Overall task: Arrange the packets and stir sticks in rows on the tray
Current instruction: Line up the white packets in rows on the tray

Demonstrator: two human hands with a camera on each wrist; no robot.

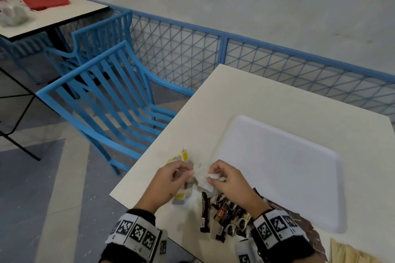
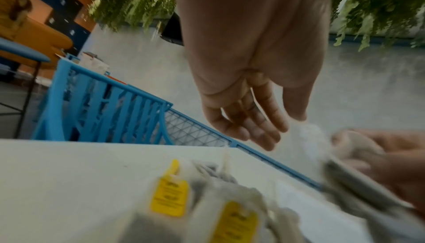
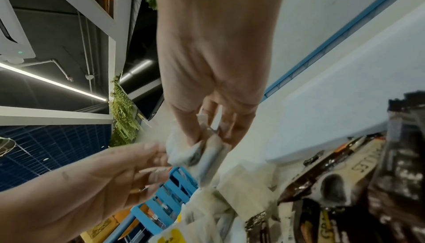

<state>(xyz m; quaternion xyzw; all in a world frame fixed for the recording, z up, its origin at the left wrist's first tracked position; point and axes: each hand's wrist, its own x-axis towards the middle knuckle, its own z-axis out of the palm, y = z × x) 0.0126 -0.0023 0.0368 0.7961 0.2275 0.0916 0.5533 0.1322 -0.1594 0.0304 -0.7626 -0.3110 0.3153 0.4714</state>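
Over the table's near left corner, both hands hold a bunch of white tea bags (image 1: 202,179). My left hand (image 1: 188,174) pinches its left side between thumb and fingers. My right hand (image 1: 210,178) pinches one bag (image 3: 207,147) at the right side. More tea bags with yellow tags (image 2: 169,197) lie on the table under and beyond the left hand. A heap of dark coffee packets (image 1: 227,213) lies under the right wrist. Pale wooden stir sticks (image 1: 350,252) show at the bottom right corner. The white tray (image 1: 277,166) lies to the right with nothing on it.
The cream table (image 1: 245,96) ends just left of the hands. A blue slatted chair (image 1: 102,100) stands by that edge, and a blue mesh railing (image 1: 277,60) runs behind. A second table (image 1: 53,15) with a red tray stands far left.
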